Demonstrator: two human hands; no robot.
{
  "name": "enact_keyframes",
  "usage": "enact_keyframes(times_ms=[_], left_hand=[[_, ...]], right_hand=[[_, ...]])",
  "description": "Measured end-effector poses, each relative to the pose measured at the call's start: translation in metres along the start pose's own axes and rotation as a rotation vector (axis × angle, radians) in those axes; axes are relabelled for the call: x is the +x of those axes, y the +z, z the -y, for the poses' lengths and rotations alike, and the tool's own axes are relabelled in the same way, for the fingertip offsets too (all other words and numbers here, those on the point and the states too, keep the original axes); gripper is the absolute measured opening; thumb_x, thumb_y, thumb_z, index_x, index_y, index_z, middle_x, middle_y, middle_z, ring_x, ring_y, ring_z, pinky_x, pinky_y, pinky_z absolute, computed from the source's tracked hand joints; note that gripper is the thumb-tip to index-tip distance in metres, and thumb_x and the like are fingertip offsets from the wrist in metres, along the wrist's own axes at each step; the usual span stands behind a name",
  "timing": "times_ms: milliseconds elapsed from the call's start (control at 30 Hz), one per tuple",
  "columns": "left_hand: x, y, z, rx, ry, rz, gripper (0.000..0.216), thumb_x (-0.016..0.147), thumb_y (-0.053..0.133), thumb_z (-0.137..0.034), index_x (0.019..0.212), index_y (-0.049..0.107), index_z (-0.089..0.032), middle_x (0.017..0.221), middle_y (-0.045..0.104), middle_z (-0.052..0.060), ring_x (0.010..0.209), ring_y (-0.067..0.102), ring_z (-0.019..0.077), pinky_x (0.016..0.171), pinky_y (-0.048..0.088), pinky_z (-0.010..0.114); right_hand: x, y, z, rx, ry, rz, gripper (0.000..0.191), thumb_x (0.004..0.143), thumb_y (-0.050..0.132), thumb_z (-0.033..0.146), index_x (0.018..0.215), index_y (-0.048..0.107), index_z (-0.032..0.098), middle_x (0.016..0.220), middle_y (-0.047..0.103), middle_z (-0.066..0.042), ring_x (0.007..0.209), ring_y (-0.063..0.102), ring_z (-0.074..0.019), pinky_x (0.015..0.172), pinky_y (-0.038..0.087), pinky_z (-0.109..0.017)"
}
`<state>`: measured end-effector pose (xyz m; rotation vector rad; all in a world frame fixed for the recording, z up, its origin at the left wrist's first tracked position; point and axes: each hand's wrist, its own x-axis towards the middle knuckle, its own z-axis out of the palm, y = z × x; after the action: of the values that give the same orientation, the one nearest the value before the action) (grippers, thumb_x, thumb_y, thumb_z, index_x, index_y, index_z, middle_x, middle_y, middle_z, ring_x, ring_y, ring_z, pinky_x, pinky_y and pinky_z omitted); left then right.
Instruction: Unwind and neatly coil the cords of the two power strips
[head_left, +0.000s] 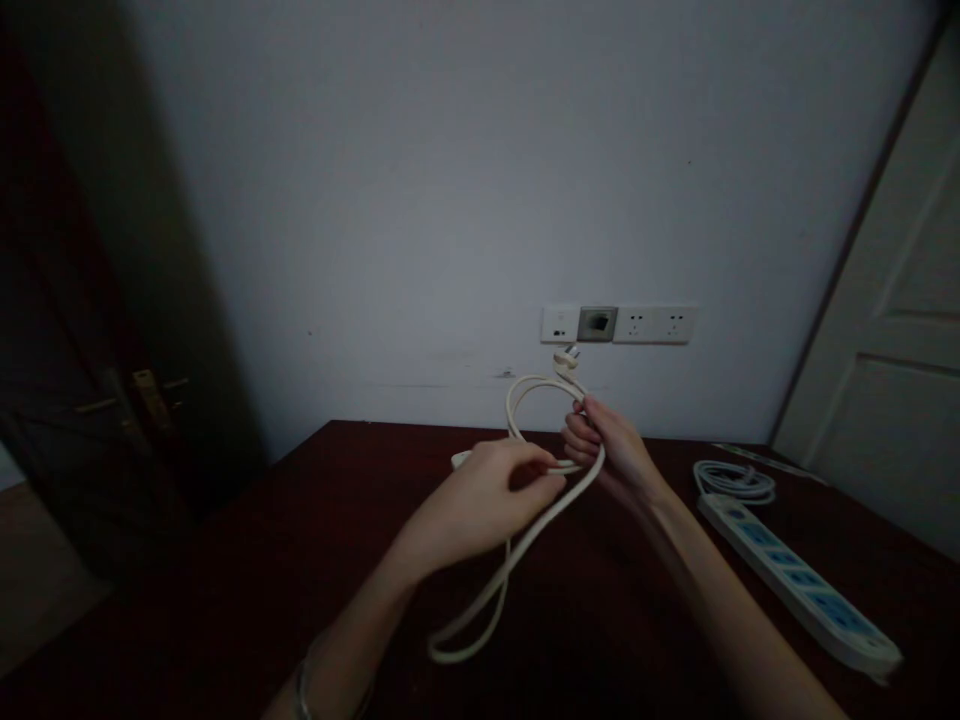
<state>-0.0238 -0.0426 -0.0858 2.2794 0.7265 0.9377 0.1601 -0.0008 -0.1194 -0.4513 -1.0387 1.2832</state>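
A white power cord [517, 560] hangs in loops between my hands above the dark table. My right hand [600, 435] is closed around several strands of it, and the cord's plug [566, 357] sticks up above that fist. My left hand [495, 490] pinches a strand between thumb and fingers, just left of the right hand. One long loop droops below the left hand; a smaller loop rises behind it. Behind my left hand a bit of a white object [460, 459] shows, mostly hidden.
A white power strip with blue sockets [802, 580] lies on the dark red table [300, 540] at the right, its coiled cord [735, 483] behind it. Wall sockets [655, 324] sit above the table's back edge. Doors stand at the left [97, 330] and right [892, 350].
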Motion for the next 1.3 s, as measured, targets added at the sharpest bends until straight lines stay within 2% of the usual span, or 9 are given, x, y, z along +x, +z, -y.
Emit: enact_keyframes(times_ms=[167,233,367,533,633,733,900,1133,1300], left_hand=[[0.02,-0.023,0.038,-0.086,-0.173,-0.583,0.059,0.063,0.073,-0.039,0.113,0.051,-0.016,0.1,0.058,0.01,0.082,0.056,0.0182,0.068,0.043,0.027],[0.03,-0.014,0.053,-0.301,-0.239,-0.44,0.067,0.06,0.076,-0.034,0.117,0.046,-0.015,0.098,0.059,0.01,0.078,0.058,0.0171,0.067,0.044,0.027],[0.044,0.014,0.065,-0.892,-0.279,-0.144,0.034,0.066,0.064,-0.021,0.097,0.053,-0.011,0.077,0.063,0.008,0.069,0.061,0.0171,0.068,0.046,0.031],[0.046,0.025,0.066,-1.286,-0.162,-0.222,0.027,0.048,0.046,0.001,0.07,0.048,-0.014,0.053,0.047,-0.004,0.047,0.046,0.0064,0.054,0.039,0.021],[0.042,0.017,0.064,-1.367,-0.143,-0.166,0.023,0.049,0.045,0.0,0.066,0.046,-0.015,0.047,0.034,-0.007,0.038,0.031,0.0033,0.044,0.026,0.018],[0.04,0.007,0.063,-1.405,-0.172,-0.056,0.01,0.065,0.05,-0.017,0.075,0.051,-0.015,0.053,0.042,-0.005,0.037,0.034,0.0054,0.042,0.029,0.021],[0.043,-0.005,0.07,-1.296,-0.272,0.075,0.049,0.084,0.035,-0.058,0.08,0.057,-0.015,0.039,0.031,-0.009,0.028,0.022,0.0051,0.036,0.027,0.02],[0.046,-0.002,0.074,-1.356,-0.333,0.148,0.059,0.085,0.032,-0.063,0.064,0.055,-0.012,0.036,0.02,-0.009,0.03,0.015,0.0032,0.035,0.021,0.017],[0.044,-0.004,0.072,-1.44,-0.325,0.135,0.043,0.092,0.035,-0.039,0.072,0.057,-0.009,0.042,0.022,-0.008,0.034,0.021,0.0042,0.038,0.024,0.017]], right_hand=[[-0.006,0.007,0.009,0.001,-0.044,0.051,0.024,0.076,0.065,0.037,0.072,0.049,0.019,0.047,0.021,0.01,0.038,0.015,-0.0032,0.035,0.016,-0.013],[-0.008,0.012,0.009,0.012,-0.058,0.071,0.024,0.077,0.064,0.037,0.073,0.05,0.019,0.048,0.021,0.009,0.039,0.015,-0.0032,0.035,0.017,-0.013],[-0.01,0.019,0.004,0.011,-0.069,0.078,0.024,0.078,0.063,0.039,0.074,0.05,0.019,0.047,0.021,0.009,0.038,0.017,-0.0034,0.035,0.018,-0.013],[-0.007,0.018,-0.004,0.047,0.007,0.063,0.032,0.076,0.062,0.048,0.074,0.048,0.02,0.046,0.021,0.01,0.035,0.021,-0.0031,0.034,0.021,-0.013],[-0.005,0.017,-0.006,0.051,0.034,0.038,0.03,0.076,0.063,0.046,0.076,0.047,0.02,0.045,0.024,0.011,0.033,0.023,-0.0027,0.033,0.023,-0.013],[-0.005,0.015,-0.008,-0.008,0.029,0.016,0.029,0.075,0.065,0.043,0.077,0.047,0.02,0.044,0.028,0.012,0.031,0.028,-0.003,0.033,0.03,-0.015],[-0.005,0.009,-0.01,-0.221,0.003,0.063,0.029,0.078,0.061,0.045,0.081,0.05,0.019,0.045,0.035,0.011,0.03,0.038,-0.0058,0.034,0.039,-0.021],[-0.004,0.011,-0.013,-0.342,-0.091,-0.029,0.032,0.074,0.064,0.047,0.074,0.048,0.019,0.045,0.036,0.009,0.03,0.038,-0.0068,0.027,0.034,-0.019],[-0.005,0.01,-0.015,-0.399,-0.133,-0.109,0.042,0.076,0.06,0.051,0.059,0.042,0.018,0.039,0.037,0.007,0.028,0.032,-0.0037,0.028,0.025,-0.016]])
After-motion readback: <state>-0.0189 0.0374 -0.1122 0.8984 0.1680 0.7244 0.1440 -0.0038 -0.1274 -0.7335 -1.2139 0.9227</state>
